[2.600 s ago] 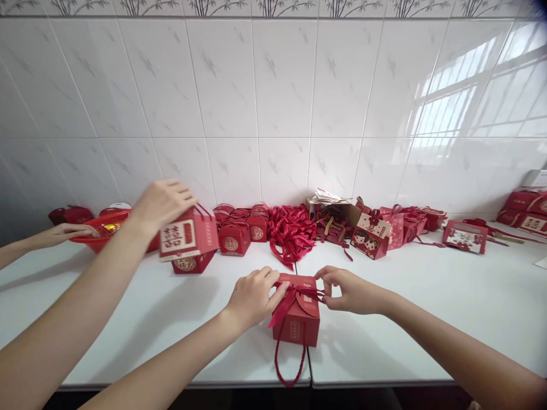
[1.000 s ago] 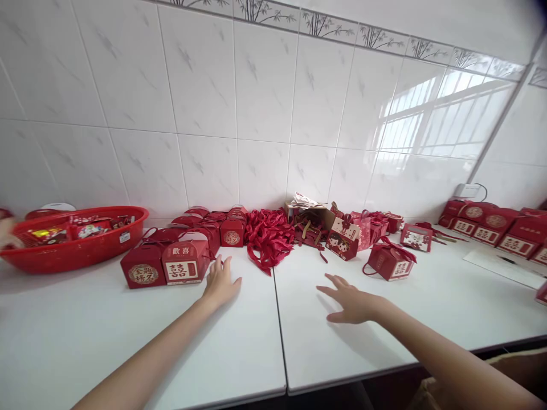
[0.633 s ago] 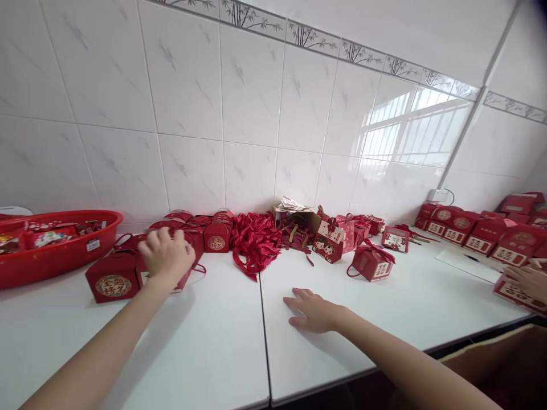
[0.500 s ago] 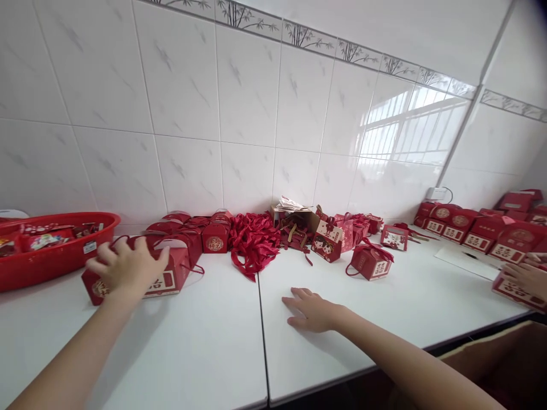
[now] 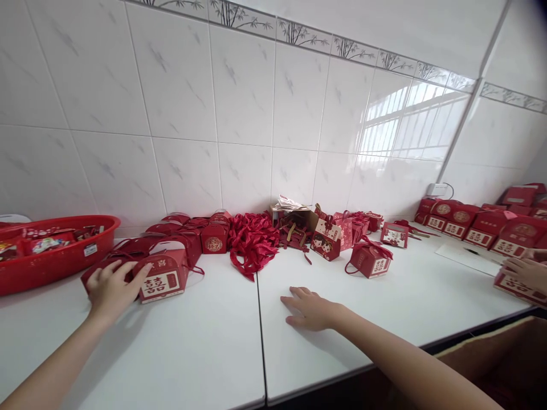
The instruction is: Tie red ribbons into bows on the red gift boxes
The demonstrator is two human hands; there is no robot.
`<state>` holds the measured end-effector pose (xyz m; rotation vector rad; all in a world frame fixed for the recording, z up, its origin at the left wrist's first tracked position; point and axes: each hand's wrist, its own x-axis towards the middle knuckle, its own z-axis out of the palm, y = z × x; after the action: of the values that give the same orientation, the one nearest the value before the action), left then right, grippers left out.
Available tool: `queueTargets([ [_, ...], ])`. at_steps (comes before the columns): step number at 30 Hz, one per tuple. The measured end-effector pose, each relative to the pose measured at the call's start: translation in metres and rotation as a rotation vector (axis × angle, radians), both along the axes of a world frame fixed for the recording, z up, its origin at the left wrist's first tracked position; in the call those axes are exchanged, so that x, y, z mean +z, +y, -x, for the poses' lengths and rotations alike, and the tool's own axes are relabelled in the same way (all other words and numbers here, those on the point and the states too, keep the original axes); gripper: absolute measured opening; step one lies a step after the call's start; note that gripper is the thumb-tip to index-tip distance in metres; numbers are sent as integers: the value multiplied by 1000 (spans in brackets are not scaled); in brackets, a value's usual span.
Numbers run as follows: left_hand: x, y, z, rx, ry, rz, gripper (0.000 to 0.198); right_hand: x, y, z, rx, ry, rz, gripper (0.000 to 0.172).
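My left hand (image 5: 111, 287) has its fingers curled over a small red gift box (image 5: 88, 278) at the left, the thumb reaching toward its neighbour. That neighbour, a red gift box (image 5: 164, 279) with a cream double-happiness panel, stands right beside it, upright on the white table. My fingertips are partly hidden among the boxes. Flat on the table lies my right hand (image 5: 308, 309), fingers spread and holding nothing. A finished-looking red box with a ribbon bow (image 5: 371, 259) sits to its right, apart from it.
A red plastic basin (image 5: 64, 265) of wrapped sweets stands at the far left. Red ribbons (image 5: 253, 242) are heaped by the wall. Another person's hand (image 5: 527, 274) touches a red box at the right. An open cardboard carton (image 5: 491, 353) is below the table's edge.
My left hand has come down onto the boxes and its fingers have drawn in. My right hand stays flat in place. The view has shifted slightly.
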<state>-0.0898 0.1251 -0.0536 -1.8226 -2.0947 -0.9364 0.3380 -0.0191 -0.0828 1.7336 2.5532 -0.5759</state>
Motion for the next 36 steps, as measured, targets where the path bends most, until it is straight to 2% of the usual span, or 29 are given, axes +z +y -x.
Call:
queueTargets([
  [4, -11, -15, -5, -52, -102, -67, 33, 0, 0, 0, 4, 4, -1, 62],
  [7, -17, -30, -15, -259, -224, -42, 38, 1, 0, 0, 0, 8, 6, 62],
  [11, -18, -53, -39, -540, -453, 41, 56, 4, 3, 1, -10, 22, 30, 61],
  [14, -17, -73, -62, -699, -466, 139, 53, 7, 8, 5, -35, 46, 50, 62],
  [15, -16, -80, -70, -749, -451, 167, 49, 8, 10, 7, -37, 58, 53, 66],
  [17, -15, -95, -85, -837, -398, 223, 40, 9, 13, 14, -21, 155, 67, 86],
  [19, -13, -109, -98, -899, -346, 278, 33, 9, 16, 24, 6, 383, 88, 112],
  [21, -8, -120, -109, -938, -346, 310, 29, 10, 17, 34, 38, 655, 109, 127],
  [23, 1, -126, -118, -992, -414, 316, 26, 12, 17, 44, 97, 836, 134, 124],
  [26, 20, -128, -130, -1105, -663, 332, 27, 16, 17, 54, 177, 925, 152, 104],
  [30, 40, -119, -139, -1142, -1023, 333, 36, 14, 17, 59, 80, 878, 77, 73],
  [33, 46, -115, -139, -1115, -1130, 258, 31, 13, 16, 58, 17, 775, -53, 69],
  [36, 47, -115, -131, -1061, -1123, 143, 35, 16, 12, 56, 6, 708, -104, 77],
])
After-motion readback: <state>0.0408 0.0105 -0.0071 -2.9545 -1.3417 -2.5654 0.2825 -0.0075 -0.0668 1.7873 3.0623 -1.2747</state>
